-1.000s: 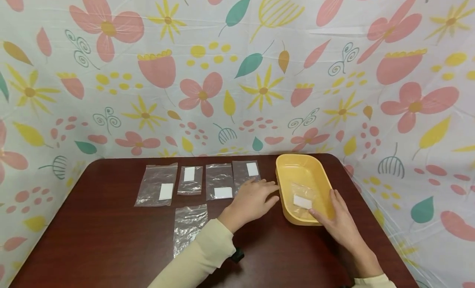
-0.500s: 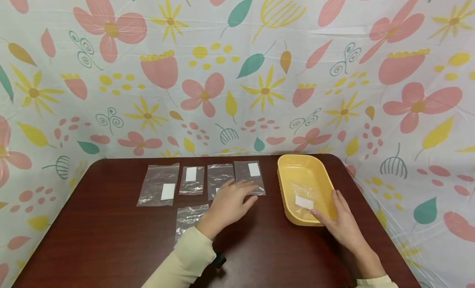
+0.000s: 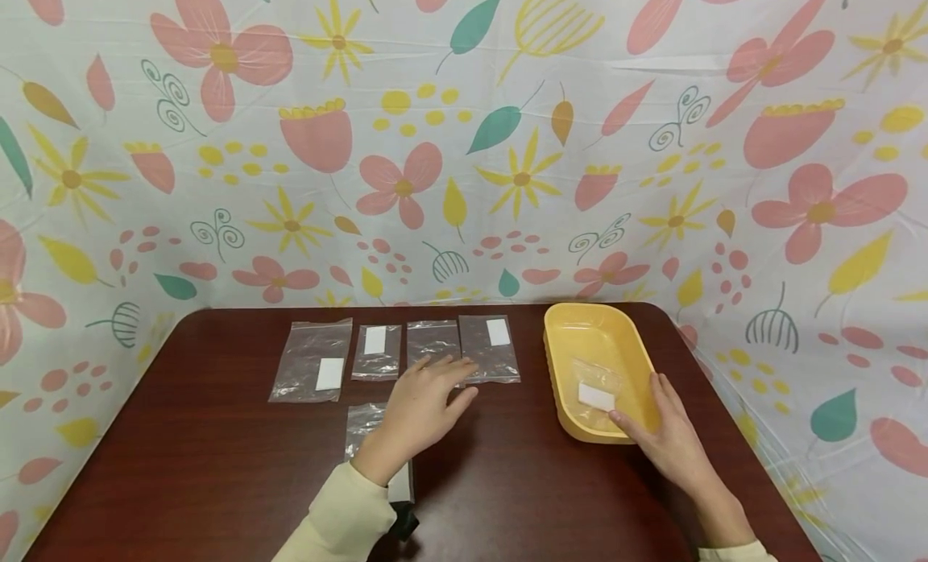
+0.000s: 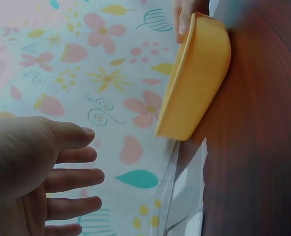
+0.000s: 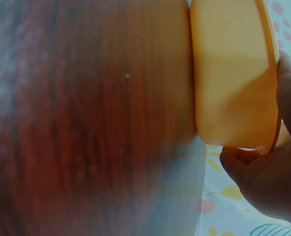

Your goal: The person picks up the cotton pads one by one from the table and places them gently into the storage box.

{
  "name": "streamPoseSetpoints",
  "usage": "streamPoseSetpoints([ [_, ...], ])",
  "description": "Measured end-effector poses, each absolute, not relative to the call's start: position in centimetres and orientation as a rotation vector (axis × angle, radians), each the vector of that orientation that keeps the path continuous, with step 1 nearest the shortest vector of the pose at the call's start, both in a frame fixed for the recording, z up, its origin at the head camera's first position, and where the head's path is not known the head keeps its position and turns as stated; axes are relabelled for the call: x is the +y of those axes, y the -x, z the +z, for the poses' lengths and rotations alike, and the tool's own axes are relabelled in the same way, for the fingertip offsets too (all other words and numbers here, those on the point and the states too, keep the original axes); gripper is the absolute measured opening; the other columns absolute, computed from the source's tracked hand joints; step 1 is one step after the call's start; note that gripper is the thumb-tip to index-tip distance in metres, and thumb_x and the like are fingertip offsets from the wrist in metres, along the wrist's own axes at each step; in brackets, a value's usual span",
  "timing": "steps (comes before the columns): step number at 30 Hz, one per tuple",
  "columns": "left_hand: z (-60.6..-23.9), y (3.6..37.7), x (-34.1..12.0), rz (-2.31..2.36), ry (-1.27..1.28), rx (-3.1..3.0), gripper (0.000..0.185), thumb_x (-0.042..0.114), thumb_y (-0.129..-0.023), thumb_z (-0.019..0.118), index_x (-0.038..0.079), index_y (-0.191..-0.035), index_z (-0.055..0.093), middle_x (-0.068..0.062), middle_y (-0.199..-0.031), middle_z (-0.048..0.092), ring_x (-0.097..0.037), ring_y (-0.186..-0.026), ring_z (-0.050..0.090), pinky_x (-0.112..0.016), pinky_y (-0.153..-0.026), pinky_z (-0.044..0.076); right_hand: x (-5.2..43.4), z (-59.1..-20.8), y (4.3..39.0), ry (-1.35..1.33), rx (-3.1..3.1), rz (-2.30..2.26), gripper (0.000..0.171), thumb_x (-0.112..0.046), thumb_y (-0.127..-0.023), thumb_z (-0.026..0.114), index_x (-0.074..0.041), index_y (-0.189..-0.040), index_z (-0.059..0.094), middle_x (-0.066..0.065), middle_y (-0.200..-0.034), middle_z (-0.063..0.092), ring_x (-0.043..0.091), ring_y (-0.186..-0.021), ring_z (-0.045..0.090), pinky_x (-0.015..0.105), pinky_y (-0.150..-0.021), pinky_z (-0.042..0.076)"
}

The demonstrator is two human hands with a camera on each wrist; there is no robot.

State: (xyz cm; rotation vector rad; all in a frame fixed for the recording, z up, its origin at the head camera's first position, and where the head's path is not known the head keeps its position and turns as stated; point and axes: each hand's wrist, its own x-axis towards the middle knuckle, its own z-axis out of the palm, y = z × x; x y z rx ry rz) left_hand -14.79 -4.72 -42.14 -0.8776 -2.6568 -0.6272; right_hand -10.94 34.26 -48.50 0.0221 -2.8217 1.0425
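Zip bags [image 3: 489, 349] in a row at the table's [image 3: 217, 465] far side; left hand [image 3: 424, 401] has slid left from beside the yellow tray [image 3: 623, 336] and now hovers, grip spread flat, over the third bag. Right hand [image 3: 670, 437] keeps pinching the tray's near rim. Tray holds one labelled bag [image 3: 596, 385].

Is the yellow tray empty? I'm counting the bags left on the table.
No: the head view shows one clear bag with a white label lying inside the yellow tray, whose near rim the right hand holds.
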Motion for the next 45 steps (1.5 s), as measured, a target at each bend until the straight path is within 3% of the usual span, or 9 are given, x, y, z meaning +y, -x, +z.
streamPoseSetpoints([
  [23,-44.8,12.7,-10.1,-0.682,0.658,-2.728,0.036,0.03,-0.097,0.07,0.015,-0.129,0.07,-0.005,-0.132,0.066,-0.028,-0.126,0.059,-0.05,-0.112,0.037,34.2,-48.5,10.9,-0.045,-2.799,1.048,0.102,-0.041,-0.094,0.072,0.009,-0.156,0.008,0.036,-0.16,0.005,0.057,-0.144,0.011,0.074,-0.108,0.017],
  [45,-47.9,11.4,-11.6,-0.703,0.604,-2.822,0.037,0.029,-0.095,0.071,0.012,-0.129,0.069,-0.01,-0.132,0.065,-0.033,-0.124,0.06,-0.059,-0.109,0.037,34.1,-48.3,11.0,-0.034,-2.812,1.045,0.103,-0.039,-0.093,0.073,0.009,-0.157,0.008,0.037,-0.16,0.007,0.057,-0.144,0.012,0.073,-0.109,0.018],
])
